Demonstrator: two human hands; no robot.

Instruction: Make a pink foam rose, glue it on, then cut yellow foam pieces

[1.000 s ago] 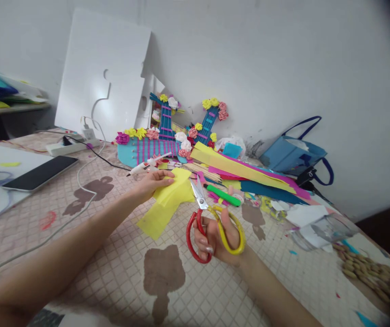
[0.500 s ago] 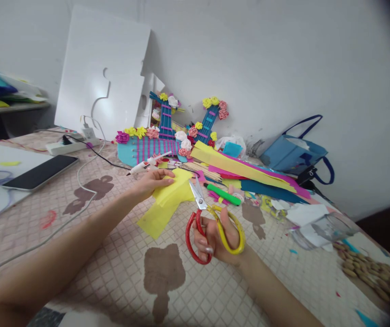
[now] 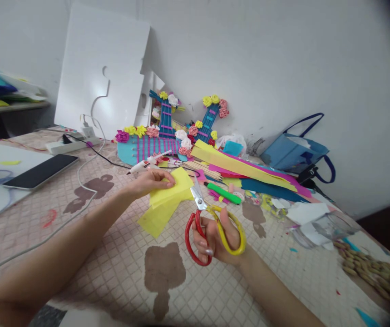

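My left hand (image 3: 155, 181) pinches a folded piece of yellow crepe paper (image 3: 182, 181) above the table. Another flat strip of yellow paper (image 3: 157, 219) lies just below it, on the patterned tablecloth. In my right hand (image 3: 215, 236) are scissors (image 3: 199, 202) with one red and one yellow handle; fingers and thumb pass through the loops. Their blades are apart and point up and away, close to the paper's right edge. Behind the left hand lies a white glue gun (image 3: 143, 165), and a green cutter-like tool (image 3: 224, 193) rests beyond the scissors.
Flower-trimmed blue paper shapes (image 3: 147, 150) stand by the wall. Coloured paper strips (image 3: 249, 169) and thin sticks (image 3: 204, 169) lie behind the tool. A phone (image 3: 41, 170), power strip (image 3: 67, 143) and white cable (image 3: 79, 177) are left; a blue bag (image 3: 293, 152) and peanuts (image 3: 368, 268) are right.
My left hand has turned the folded yellow paper slightly, so its upper part now lies flatter and squarer. The right hand and scissors have barely moved, blades still apart.
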